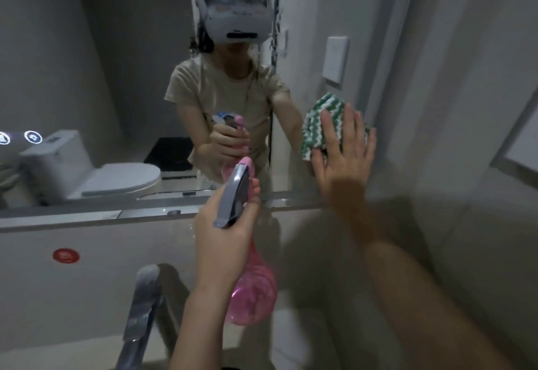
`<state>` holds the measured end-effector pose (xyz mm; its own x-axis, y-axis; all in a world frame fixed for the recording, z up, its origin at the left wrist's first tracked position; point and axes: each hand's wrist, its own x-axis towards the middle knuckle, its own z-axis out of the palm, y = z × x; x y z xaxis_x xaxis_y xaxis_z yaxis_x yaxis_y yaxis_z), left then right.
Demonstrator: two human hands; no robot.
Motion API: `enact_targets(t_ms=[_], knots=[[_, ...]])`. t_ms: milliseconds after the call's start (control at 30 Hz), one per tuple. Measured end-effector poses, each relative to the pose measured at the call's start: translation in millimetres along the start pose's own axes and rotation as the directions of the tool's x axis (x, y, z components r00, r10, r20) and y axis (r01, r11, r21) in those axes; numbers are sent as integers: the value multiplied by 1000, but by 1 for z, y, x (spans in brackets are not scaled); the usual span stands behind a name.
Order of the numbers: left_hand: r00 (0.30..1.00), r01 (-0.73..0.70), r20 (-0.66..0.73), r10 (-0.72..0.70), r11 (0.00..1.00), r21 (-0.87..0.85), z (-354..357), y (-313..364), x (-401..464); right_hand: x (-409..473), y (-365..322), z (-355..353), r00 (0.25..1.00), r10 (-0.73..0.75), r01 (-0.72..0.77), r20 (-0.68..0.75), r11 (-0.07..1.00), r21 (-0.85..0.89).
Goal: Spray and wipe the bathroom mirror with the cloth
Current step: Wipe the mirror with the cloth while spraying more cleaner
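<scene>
Head camera footage looked down along both forearms toward the bathroom mirror (102, 78), which filled the upper left and ended at a vertical edge near the middle right. The right hand (343, 160) lay flat, fingers (353, 125) straight and spread, pressing the green-and-white zigzag cloth (318, 125) against the surface close to the mirror's right edge; whether the cloth sat on the glass itself or on the wall just beside it could not be told. The cloth was bunched under the palm, most of it showing above and to the left of the hand.

The left hand (224, 232) was clenched around the neck of a pink spray bottle (253, 294), its grey trigger head (235, 195) pointing up toward the glass, the round translucent body hanging below the fist. The nozzle stood near the mirror's lower rim, apart from the cloth.

Reflected in the glass were a person in a beige short-sleeved shirt wearing a headset, a white toilet (87, 171) with its lid down, and two small round lit icons at the far left. Below the mirror ran a pale ledge (72, 218), with a red round sticker (66, 255) on the white face under it and a chrome tap (142, 311) rising at the bottom. A white switch plate (334, 59) hung on the wall above the cloth.
</scene>
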<state>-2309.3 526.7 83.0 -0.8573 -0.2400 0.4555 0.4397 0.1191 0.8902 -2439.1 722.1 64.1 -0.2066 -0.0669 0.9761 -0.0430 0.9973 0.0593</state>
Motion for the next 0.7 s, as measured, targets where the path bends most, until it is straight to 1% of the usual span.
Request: enact_targets(t_ms=[133, 200, 267, 333, 367, 400, 467, 567, 633, 700], knots=[[999, 24, 21, -24, 999, 34, 1, -3, -1, -2, -1, -2, 997, 77, -77, -3, 997, 4], [999, 47, 3, -48, 998, 46, -8, -8, -2, 0, -13, -1, 982, 187, -187, -14, 982, 11], [998, 64, 2, -65, 997, 39, -22, -13, -1, 7, -33, 1, 937, 347, -347, -34, 938, 14], [997, 71, -24, -70, 997, 29, -40, -20, 0, 17, -59, 2, 867, 495, -493, -49, 869, 46], [996, 76, -50, -75, 997, 14, -50, -22, 1, 22, -73, 2, 840, 541, -538, -49, 841, 58], [994, 85, -74, -85, 996, 0, -61, -24, 2, 25, -87, 3, 831, 555, -552, -48, 832, 59], [989, 106, -99, -108, 994, -26, -85, -26, 3, 28, -115, 4, 862, 505, -503, -33, 863, 50], [981, 142, -122, -149, 988, -63, -121, -27, 7, 31, -163, 4, 930, 366, -367, 21, 926, 86], [971, 164, -166, -175, 984, -75, -145, -27, 12, 35, -200, 2, 967, 248, -253, 61, 963, 98], [966, 147, -200, -163, 985, -90, -166, -25, 16, 38, -235, 0, 989, 107, -118, 105, 988, 104]])
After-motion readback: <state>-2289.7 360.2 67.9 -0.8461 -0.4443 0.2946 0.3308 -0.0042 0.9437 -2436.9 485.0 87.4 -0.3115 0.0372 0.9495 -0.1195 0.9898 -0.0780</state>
